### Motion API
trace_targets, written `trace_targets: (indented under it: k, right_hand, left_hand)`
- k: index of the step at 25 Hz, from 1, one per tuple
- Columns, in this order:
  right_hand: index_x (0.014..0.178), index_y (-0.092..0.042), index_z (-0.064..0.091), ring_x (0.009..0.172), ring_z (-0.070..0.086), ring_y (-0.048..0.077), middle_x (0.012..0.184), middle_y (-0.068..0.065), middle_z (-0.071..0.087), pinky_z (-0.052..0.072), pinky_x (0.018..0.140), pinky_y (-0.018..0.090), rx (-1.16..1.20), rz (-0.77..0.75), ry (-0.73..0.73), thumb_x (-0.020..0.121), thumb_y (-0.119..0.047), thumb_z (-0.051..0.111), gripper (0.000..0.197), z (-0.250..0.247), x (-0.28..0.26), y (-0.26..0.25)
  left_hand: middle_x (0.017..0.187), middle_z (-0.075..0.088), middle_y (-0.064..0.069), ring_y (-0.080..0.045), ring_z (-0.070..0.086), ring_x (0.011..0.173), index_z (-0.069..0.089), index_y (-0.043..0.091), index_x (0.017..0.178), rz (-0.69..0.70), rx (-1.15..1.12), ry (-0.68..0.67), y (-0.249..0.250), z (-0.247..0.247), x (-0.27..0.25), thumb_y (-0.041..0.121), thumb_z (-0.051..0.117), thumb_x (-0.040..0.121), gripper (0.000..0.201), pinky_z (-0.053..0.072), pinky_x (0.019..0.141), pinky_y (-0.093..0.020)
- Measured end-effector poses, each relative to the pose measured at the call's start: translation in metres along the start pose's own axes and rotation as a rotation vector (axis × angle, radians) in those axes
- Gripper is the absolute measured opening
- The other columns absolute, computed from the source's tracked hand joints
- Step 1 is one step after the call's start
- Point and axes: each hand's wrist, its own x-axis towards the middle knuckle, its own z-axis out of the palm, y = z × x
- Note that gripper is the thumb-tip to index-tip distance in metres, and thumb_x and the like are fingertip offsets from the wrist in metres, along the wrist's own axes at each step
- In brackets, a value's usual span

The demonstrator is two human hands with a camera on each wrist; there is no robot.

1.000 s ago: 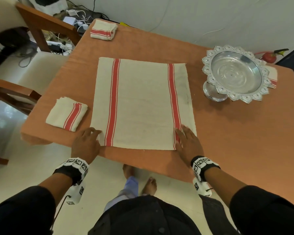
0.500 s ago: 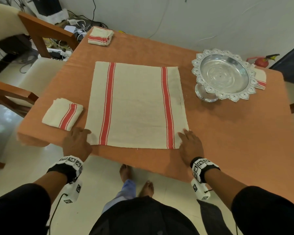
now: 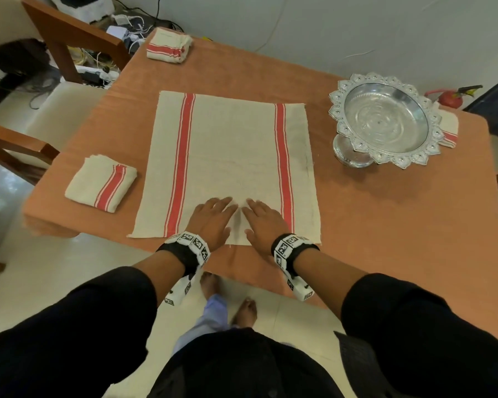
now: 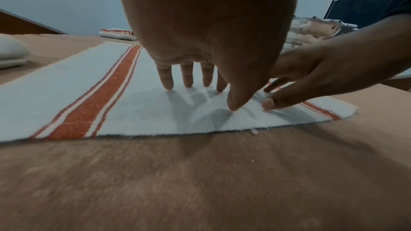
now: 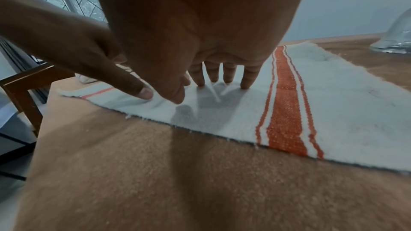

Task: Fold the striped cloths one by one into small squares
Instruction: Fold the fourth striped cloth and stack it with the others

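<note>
A cream cloth with two red stripes (image 3: 230, 156) lies spread flat on the orange table (image 3: 385, 225). Both hands rest side by side on its near middle, between the stripes. My left hand (image 3: 213, 215) lies flat with straight fingers (image 4: 166, 80) pressing the cloth (image 4: 89, 83). My right hand (image 3: 263, 218) does the same, its fingertips (image 5: 245, 83) touching the cloth (image 5: 333, 97). Neither hand holds anything. Folded striped cloths lie at the left (image 3: 102, 183) and at the far left corner (image 3: 167, 45).
A silver pedestal tray (image 3: 385, 122) stands at the right, with another folded striped cloth (image 3: 447, 129) partly behind it. Wooden chairs (image 3: 69, 38) stand left of the table. The table's near edge runs just behind my wrists.
Both hands have moved from the cloth's near corners inward to its near middle and now lie flat side by side. The cloth stays spread.
</note>
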Motion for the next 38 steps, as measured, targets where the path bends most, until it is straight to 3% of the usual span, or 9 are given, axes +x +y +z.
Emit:
trace_targets:
  k: [9,14,18,21,24,28,32,35,38]
  right_hand:
    - [0.152,-0.015,0.042,0.146,0.036,0.027,0.162,0.007,0.033,0.036,0.118,0.046,0.011,-0.096,0.163,0.097,-0.037,0.05,0.06,0.032,-0.07,0.072]
    - [0.148,-0.018,0.047,0.139,0.042,0.023,0.157,0.005,0.04,0.041,0.113,0.041,-0.034,-0.08,0.204,0.097,-0.034,0.052,0.054,0.036,-0.103,0.1]
    - [0.128,-0.017,0.062,0.115,0.057,0.029,0.134,0.009,0.058,0.054,0.089,0.044,-0.034,-0.079,0.221,0.086,-0.024,0.067,0.044,0.024,-0.093,0.097]
    - [0.115,-0.018,0.063,0.095,0.057,0.027,0.113,0.006,0.06,0.052,0.071,0.039,-0.105,-0.052,0.201,0.086,-0.022,0.066,0.029,0.016,-0.086,0.092]
    - [0.106,-0.015,0.063,0.087,0.055,0.027,0.103,0.007,0.06,0.051,0.061,0.038,-0.172,-0.055,0.159,0.077,-0.013,0.071,0.031,0.015,-0.082,0.086]
    - [0.092,-0.011,0.064,0.077,0.054,0.028,0.092,0.008,0.058,0.043,0.049,0.034,-0.259,-0.074,0.13,0.062,0.005,0.075,0.036,0.01,-0.076,0.081]
    - [0.092,-0.009,0.062,0.077,0.053,0.03,0.094,0.011,0.059,0.042,0.048,0.035,-0.279,-0.064,0.114,0.075,0.001,0.069,0.021,0.006,-0.072,0.076]
    - [0.096,-0.011,0.063,0.08,0.054,0.029,0.097,0.009,0.059,0.047,0.053,0.036,-0.28,-0.01,0.082,0.074,0.002,0.07,0.026,0.003,-0.069,0.076]
    - [0.097,-0.017,0.068,0.083,0.055,0.027,0.089,0.004,0.063,0.046,0.063,0.036,-0.276,0.053,0.074,0.073,-0.01,0.072,0.026,-0.011,-0.066,0.078]
  left_hand:
    - [0.16,0.041,-0.001,-0.027,0.043,0.14,0.046,0.031,0.151,0.11,-0.001,0.082,-0.05,0.03,-0.067,0.035,0.055,0.096,0.056,0.044,0.112,-0.049]
    - [0.155,0.046,-0.001,-0.026,0.048,0.134,0.052,0.031,0.147,0.106,0.014,0.092,-0.064,0.03,-0.085,0.03,0.066,0.092,0.056,0.05,0.105,-0.046]
    - [0.135,0.061,-0.004,-0.029,0.06,0.118,0.066,0.022,0.127,0.028,-0.021,0.122,-0.063,0.014,-0.083,0.019,0.07,0.087,0.041,0.056,0.09,-0.046]
    - [0.111,0.066,-0.005,-0.03,0.063,0.093,0.068,0.015,0.11,-0.023,0.008,0.13,-0.071,0.006,-0.086,0.007,0.074,0.079,0.033,0.058,0.07,-0.041]
    - [0.095,0.061,-0.005,-0.027,0.057,0.075,0.063,0.014,0.099,-0.076,0.067,0.083,-0.082,0.002,-0.091,0.0,0.075,0.073,0.031,0.049,0.053,-0.034]
    - [0.088,0.059,-0.005,-0.026,0.054,0.068,0.06,0.014,0.095,-0.137,0.086,0.046,-0.091,-0.002,-0.091,-0.001,0.075,0.071,0.032,0.039,0.049,-0.03]
    - [0.081,0.055,-0.002,-0.024,0.051,0.063,0.06,0.017,0.09,-0.202,0.108,0.01,-0.098,-0.003,-0.088,-0.003,0.071,0.07,0.03,0.037,0.048,-0.03]
    - [0.071,0.054,-0.003,-0.026,0.05,0.054,0.061,0.015,0.081,-0.247,0.152,0.006,-0.105,-0.008,-0.087,-0.004,0.073,0.068,0.026,0.031,0.048,-0.029]
    - [0.07,0.057,0.0,-0.024,0.055,0.056,0.063,0.019,0.082,-0.314,0.188,-0.011,-0.116,-0.015,-0.09,0.006,0.071,0.078,0.016,0.042,0.051,-0.032]
